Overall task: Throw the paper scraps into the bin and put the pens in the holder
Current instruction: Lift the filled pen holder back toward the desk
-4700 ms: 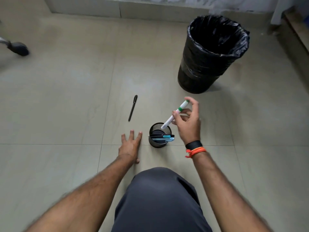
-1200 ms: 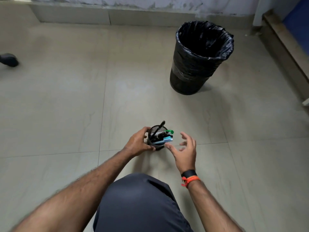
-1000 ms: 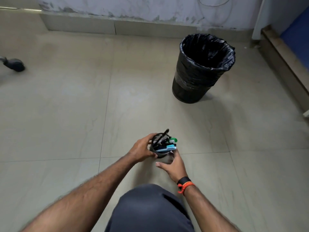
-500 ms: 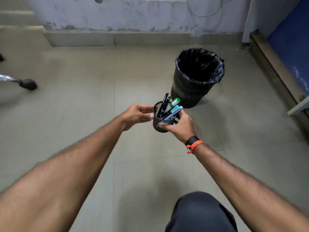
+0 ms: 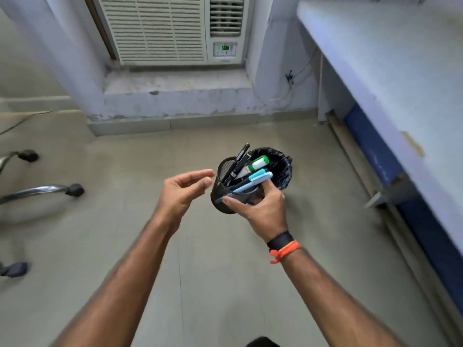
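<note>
My right hand (image 5: pixel 260 209) grips a black mesh pen holder (image 5: pixel 226 194) in the air, tilted to the right. Several pens stand in it: black pens (image 5: pixel 238 161), a green-capped white marker (image 5: pixel 255 165) and light blue pens (image 5: pixel 258 177). My left hand (image 5: pixel 183 191) hovers just left of the holder with fingers spread, apart from it and holding nothing. The black-lined bin (image 5: pixel 281 169) stands on the floor behind the holder, mostly hidden by it. No paper scraps show.
A pale blue table (image 5: pixel 390 71) runs along the right side. An air-conditioner unit (image 5: pixel 170 28) sits in the wall ahead above a concrete ledge. Chrome chair legs with black castors (image 5: pixel 72 190) reach in from the left over the tiled floor.
The holder has been lifted off the floor and now hangs higher in my right hand alone. My left hand has let go of it and opened. The view has risen towards the wall.
</note>
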`<action>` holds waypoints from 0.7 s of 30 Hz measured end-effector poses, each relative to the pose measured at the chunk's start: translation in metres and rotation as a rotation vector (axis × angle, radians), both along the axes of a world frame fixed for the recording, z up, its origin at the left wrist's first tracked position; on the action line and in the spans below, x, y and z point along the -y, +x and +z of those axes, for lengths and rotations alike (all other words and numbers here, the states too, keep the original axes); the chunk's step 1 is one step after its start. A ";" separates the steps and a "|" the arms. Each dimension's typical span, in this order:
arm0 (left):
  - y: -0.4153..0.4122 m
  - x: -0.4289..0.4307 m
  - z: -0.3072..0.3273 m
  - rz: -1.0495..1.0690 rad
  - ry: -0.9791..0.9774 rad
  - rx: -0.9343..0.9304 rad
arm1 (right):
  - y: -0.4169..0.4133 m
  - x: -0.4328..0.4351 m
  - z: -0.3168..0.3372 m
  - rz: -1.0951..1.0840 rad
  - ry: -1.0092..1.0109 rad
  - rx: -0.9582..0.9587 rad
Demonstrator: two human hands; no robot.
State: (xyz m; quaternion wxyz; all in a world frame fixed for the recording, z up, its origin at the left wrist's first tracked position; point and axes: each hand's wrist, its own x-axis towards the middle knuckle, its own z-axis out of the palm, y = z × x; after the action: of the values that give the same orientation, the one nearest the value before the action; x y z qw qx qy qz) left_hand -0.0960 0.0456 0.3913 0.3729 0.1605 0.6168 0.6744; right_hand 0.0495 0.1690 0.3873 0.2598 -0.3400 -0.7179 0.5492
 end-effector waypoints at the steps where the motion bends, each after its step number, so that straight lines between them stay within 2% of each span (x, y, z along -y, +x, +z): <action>1: 0.001 0.004 0.033 0.035 -0.014 -0.027 | 0.002 0.001 0.032 0.003 -0.005 0.011; 5: 0.013 0.015 0.159 0.122 -0.097 -0.145 | 0.019 0.007 0.163 -0.015 -0.022 0.055; 10: 0.045 0.011 0.266 0.037 -0.183 -0.289 | 0.057 0.006 0.283 -0.044 -0.060 0.107; 15: 0.065 -0.044 0.311 -0.058 -0.199 -0.423 | 0.098 -0.041 0.328 -0.156 -0.051 0.102; 21: 0.088 -0.170 0.305 -0.231 -0.264 -0.483 | 0.138 -0.163 0.321 -0.286 -0.006 0.116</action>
State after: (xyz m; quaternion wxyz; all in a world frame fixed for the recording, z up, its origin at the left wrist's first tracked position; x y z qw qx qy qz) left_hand -0.0083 0.2160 0.6959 0.3075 0.3355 0.7477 0.4835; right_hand 0.1878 0.3321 0.7084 0.2926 -0.4708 -0.6743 0.4879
